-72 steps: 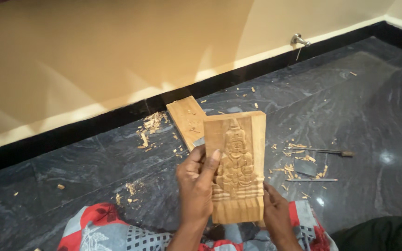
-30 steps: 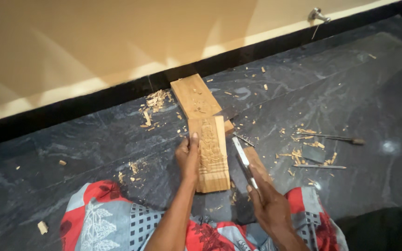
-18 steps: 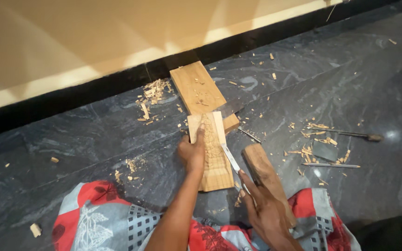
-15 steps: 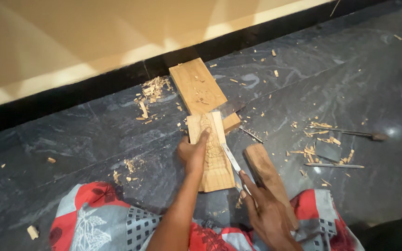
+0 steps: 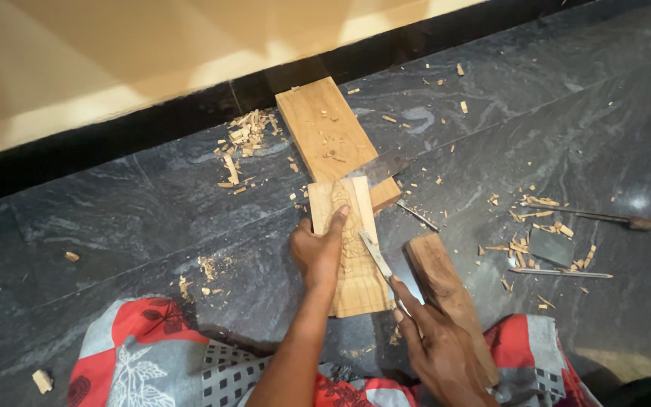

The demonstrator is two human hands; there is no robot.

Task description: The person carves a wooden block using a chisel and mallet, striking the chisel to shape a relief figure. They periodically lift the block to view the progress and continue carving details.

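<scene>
Left hand (image 5: 318, 252) pressed flat on a carved wooden panel (image 5: 349, 249), thumb and fingers spread along its left edge and upper face, pinning it to the dark marbled floor (image 5: 152, 226) rather than closing round it. Right hand (image 5: 442, 354) closed in a firm grip on a flat-bladed chisel (image 5: 374, 255), index finger stretched along the shaft, the blade angled up and left with its tip on the panel's right side, just beside the carved figure. Panel lying lengthwise away from the knees, between the two hands, its upper end overlapping the near corner of a larger plain plank (image 5: 333, 139) set against the black skirting (image 5: 114, 143) below a cream wall (image 5: 152, 53). Darker wooden block (image 5: 446, 290) resting aslant just right of the chisel, touching the right wrist. Pale wood shavings (image 5: 239, 143) heaped left of the plank and strewn across the floor. Further right, well apart from the hands, two slender long-handled tools (image 5: 589, 217) and a small dark flat stone (image 5: 551, 246) among more chips. Red, grey and white patterned cloth (image 5: 152, 362) over the lap at the bottom edge. No packages, labels or signs in sight.
</scene>
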